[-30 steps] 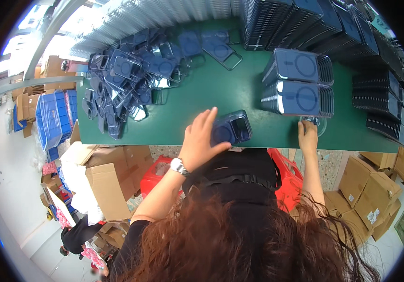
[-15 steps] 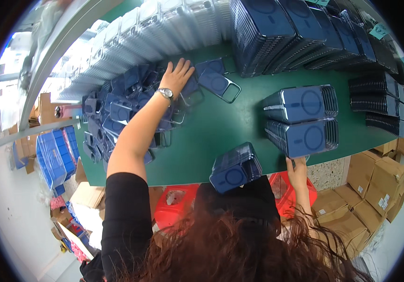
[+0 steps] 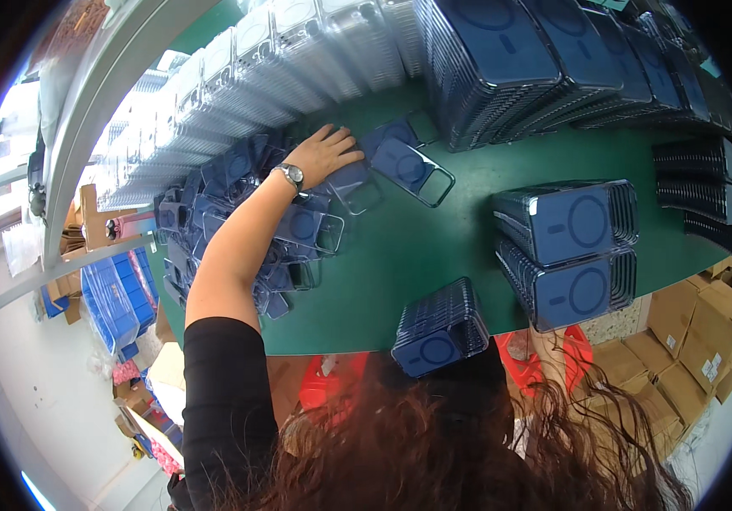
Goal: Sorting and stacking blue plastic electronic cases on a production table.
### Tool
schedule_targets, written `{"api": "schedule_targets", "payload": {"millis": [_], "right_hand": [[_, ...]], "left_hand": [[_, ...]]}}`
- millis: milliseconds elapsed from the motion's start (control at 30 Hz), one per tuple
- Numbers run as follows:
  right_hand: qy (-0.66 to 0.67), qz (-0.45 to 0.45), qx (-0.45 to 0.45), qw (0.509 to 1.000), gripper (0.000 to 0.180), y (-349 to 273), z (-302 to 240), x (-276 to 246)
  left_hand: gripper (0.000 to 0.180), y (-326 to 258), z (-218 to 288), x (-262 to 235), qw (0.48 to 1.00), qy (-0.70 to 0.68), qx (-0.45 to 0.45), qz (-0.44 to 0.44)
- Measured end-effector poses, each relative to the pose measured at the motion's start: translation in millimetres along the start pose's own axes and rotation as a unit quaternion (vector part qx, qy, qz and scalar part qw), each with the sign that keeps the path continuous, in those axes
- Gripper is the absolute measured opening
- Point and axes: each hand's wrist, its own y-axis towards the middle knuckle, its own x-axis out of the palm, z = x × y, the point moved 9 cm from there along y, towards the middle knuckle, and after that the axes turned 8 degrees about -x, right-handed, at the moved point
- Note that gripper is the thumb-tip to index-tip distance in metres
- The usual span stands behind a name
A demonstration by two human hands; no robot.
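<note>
My left hand (image 3: pixel 325 155), a watch on its wrist, lies with fingers spread at the right edge of a loose heap of dark blue phone cases (image 3: pixel 221 213). Just right of its fingertips, a few more clear-rimmed blue cases (image 3: pixel 404 163) lie overlapping. My right forearm (image 3: pixel 549 353) reaches up to the near end of two side-by-side stacks of phone cases (image 3: pixel 572 226). The stack and hair hide most of that hand, so its fingers do not show. A shorter stack of phone cases (image 3: pixel 438 332) rests at the table's near edge in front of my body.
Tall rows of clear cases (image 3: pixel 289 68) and dark blue cases (image 3: pixel 494 60) line the back of the green table (image 3: pixel 383 255). More dark stacks (image 3: pixel 702 183) stand at the right. Cardboard boxes (image 3: pixel 681 332), red stools (image 3: pixel 332 379) and blue bins (image 3: pixel 115 294) are below.
The view has shifted, so the table's things sit lower and further right. My left hand stays over the heap's edge, its fingers now pointing more to the right. My right hand's fingers have gone out of sight.
</note>
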Motion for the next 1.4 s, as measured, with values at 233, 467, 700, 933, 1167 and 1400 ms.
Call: {"api": "schedule_targets", "payload": {"millis": [233, 467, 700, 933, 1167, 1400], "right_hand": [[0.001, -0.008, 0.002, 1.000, 0.027, 7, 0, -1], [0.009, -0.003, 0.000, 1.000, 0.026, 9, -7, 1], [0.003, -0.002, 0.002, 1.000, 0.026, 13, -12, -8], [0.006, 0.001, 0.003, 1.000, 0.025, 14, -21, -14], [0.008, -0.003, -0.003, 1.000, 0.025, 20, -29, -20], [0.029, -0.001, 0.019, 0.999, 0.025, 19, -30, -42]], "left_hand": [[0.064, -6, -37, -41, 0.953, -0.220, -0.207, 0.039], [0.122, -47, -52, 54, 0.667, -0.439, -0.602, -0.021], [0.124, -22, -32, 59, 0.671, -0.352, -0.635, -0.150], [0.129, -30, -44, 92, 0.612, -0.368, -0.694, -0.099], [0.132, -21, -40, 69, 0.609, -0.358, -0.693, -0.146], [0.099, -12, -14, -5, 0.749, -0.376, -0.533, 0.116]]}}
